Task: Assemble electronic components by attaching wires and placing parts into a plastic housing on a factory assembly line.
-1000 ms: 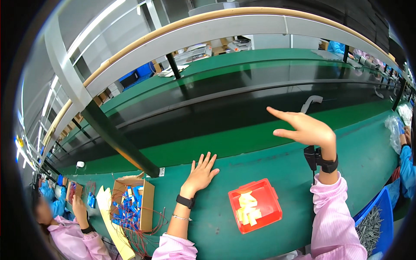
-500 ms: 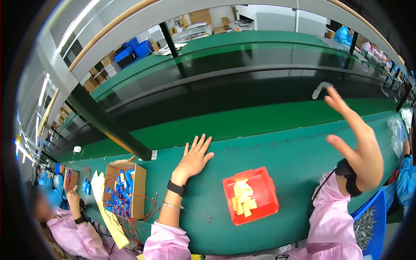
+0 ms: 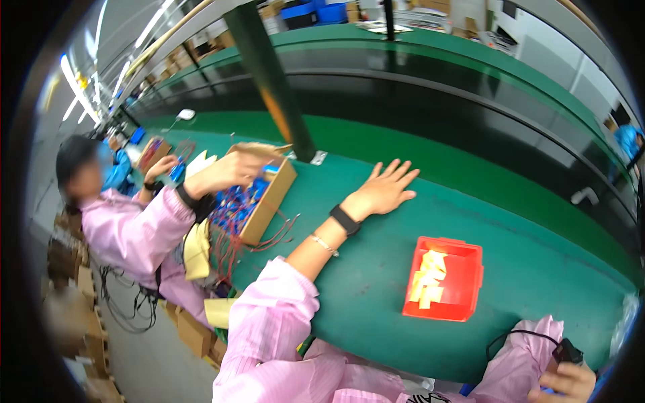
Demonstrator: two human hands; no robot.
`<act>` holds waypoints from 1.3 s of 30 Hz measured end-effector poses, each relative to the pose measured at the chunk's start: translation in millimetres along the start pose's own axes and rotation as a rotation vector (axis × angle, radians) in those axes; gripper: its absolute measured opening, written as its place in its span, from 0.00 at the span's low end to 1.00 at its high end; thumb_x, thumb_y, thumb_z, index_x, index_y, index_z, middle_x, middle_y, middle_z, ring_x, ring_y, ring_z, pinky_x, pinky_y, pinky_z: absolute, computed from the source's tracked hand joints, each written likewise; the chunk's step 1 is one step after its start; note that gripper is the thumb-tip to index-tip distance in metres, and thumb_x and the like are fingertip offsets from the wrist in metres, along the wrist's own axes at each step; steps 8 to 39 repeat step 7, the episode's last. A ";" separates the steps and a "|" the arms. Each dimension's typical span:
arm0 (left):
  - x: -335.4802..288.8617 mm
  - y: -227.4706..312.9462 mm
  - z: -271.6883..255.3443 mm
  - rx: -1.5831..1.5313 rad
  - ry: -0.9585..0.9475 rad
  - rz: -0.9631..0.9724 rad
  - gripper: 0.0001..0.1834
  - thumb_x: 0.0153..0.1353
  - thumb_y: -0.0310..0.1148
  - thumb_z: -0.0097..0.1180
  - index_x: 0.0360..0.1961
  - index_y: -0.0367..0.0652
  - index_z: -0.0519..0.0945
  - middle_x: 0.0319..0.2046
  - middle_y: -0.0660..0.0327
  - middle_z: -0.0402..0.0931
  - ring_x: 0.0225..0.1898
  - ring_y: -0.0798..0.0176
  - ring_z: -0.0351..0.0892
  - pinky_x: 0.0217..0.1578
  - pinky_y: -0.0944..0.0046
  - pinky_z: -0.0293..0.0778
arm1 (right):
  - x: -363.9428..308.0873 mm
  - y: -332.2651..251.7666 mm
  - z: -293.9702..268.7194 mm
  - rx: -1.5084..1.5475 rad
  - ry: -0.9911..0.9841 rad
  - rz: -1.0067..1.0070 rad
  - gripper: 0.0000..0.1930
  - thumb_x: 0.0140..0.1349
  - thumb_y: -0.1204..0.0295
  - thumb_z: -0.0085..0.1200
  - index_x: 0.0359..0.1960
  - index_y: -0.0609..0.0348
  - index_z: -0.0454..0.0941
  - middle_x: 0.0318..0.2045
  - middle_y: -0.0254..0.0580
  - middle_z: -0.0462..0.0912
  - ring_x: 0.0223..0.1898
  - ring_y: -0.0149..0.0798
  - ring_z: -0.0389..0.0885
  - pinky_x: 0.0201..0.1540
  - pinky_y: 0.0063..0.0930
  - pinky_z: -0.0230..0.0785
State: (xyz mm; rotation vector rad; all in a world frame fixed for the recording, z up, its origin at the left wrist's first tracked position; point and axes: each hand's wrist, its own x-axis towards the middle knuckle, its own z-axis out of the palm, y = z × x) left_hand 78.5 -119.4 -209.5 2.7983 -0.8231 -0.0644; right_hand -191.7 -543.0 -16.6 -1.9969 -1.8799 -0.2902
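My left hand (image 3: 385, 191) lies flat on the green tabletop (image 3: 366, 269), fingers spread, holding nothing. A dark band and a bracelet circle its wrist. To its right and nearer me is a red plastic bin (image 3: 462, 277) with several small yellow pieces (image 3: 428, 277) inside, apart from both hands. My right hand (image 3: 568, 383) is low at the right rim of the view, off the tabletop's near edge. Its fingers are partly bent and smeared, with a patch of blue beside them; whether they grip anything cannot be made out. A black strap with a cable sits at that wrist.
At left, a co-worker in pink reaches over a cardboard box (image 3: 270, 208) of blue parts with red wires. A dark green post (image 3: 272, 87) rises beyond it. A black conveyor belt (image 3: 430, 111) runs along the far side. Clear plastic (image 3: 625, 326) lies at the right.
The view has swung left. My right hand has dropped from above the table to the lower right. My left hand stays flat on the tabletop. The co-worker's hand now reaches over the cardboard box.
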 end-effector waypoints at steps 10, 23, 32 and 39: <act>-15.4 -8.1 -0.2 -0.022 -0.023 -0.069 0.33 0.72 0.54 0.34 0.73 0.51 0.52 0.74 0.52 0.45 0.75 0.47 0.39 0.71 0.40 0.39 | 95.9 -9.9 -32.1 0.043 -0.285 0.031 0.12 0.53 0.69 0.57 0.38 0.52 0.87 0.40 0.35 0.85 0.44 0.39 0.78 0.47 0.35 0.72; -15.4 -8.1 -0.2 -0.022 -0.023 -0.069 0.33 0.72 0.54 0.34 0.73 0.51 0.52 0.74 0.52 0.45 0.75 0.47 0.39 0.71 0.40 0.39 | 95.9 -9.9 -32.1 0.043 -0.285 0.031 0.12 0.53 0.69 0.57 0.38 0.52 0.87 0.40 0.35 0.85 0.44 0.39 0.78 0.47 0.35 0.72; -15.4 -8.1 -0.2 -0.022 -0.023 -0.069 0.33 0.72 0.54 0.34 0.73 0.51 0.52 0.74 0.52 0.45 0.75 0.47 0.39 0.71 0.40 0.39 | 95.9 -9.9 -32.1 0.043 -0.285 0.031 0.12 0.53 0.69 0.57 0.38 0.52 0.87 0.40 0.35 0.85 0.44 0.39 0.78 0.47 0.35 0.72; -15.4 -8.1 -0.2 -0.022 -0.023 -0.069 0.33 0.72 0.54 0.34 0.73 0.51 0.52 0.74 0.52 0.45 0.75 0.47 0.39 0.71 0.40 0.39 | 95.9 -9.9 -32.1 0.043 -0.285 0.031 0.12 0.53 0.69 0.57 0.38 0.52 0.87 0.40 0.35 0.85 0.44 0.39 0.78 0.47 0.35 0.72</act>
